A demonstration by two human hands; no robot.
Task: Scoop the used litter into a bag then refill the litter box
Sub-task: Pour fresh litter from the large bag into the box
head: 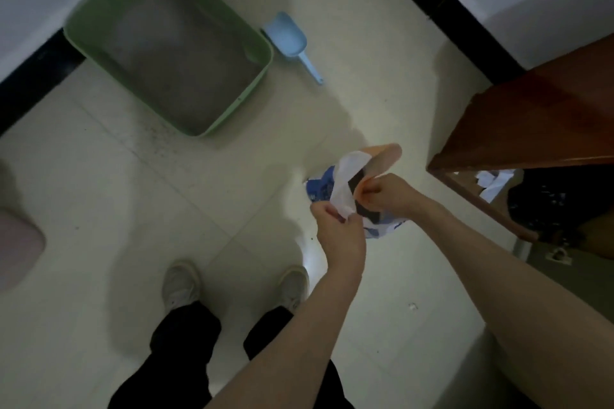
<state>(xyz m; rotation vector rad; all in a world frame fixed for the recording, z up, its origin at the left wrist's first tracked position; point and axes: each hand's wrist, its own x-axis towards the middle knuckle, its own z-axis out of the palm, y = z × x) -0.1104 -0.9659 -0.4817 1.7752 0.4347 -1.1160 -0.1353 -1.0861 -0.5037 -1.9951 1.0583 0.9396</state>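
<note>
From the head camera, looking straight down, a green litter box [252, 76] sits on the pale tiled floor [99, 209] near the dark skirting of the wall. Inside it lies a layer of grey litter [179, 63], spread across the bottom and lying well below the rim. A blue scoop [288, 38] lies on the floor just beside the box's right side, its bowl toward the box and its handle pointing away; whether it touches the box wall cannot be told. Dark specks of spilled litter [156, 139] dot the tiles next to the near left edge of the box.

Lower and to the right, both hands are at a bag [319, 188] printed in blue and white, which stands or hangs just in front of the person's feet. The left hand [335, 226] pinches a white flap [349, 183] at the bag's mouth between thumb and fingers. The right hand [388, 191] is curled and grips an orange flap [382, 159] on the opposite side, so the mouth is pulled apart between them. The opening shows dark inside; what the bag holds cannot be made out.

Two light shoes [181, 282] and dark trousers show at the bottom. At the right edge stands a wooden cabinet [538, 116], with a dark bag [545, 206] and scraps of white paper [491, 183] beneath it.
</note>
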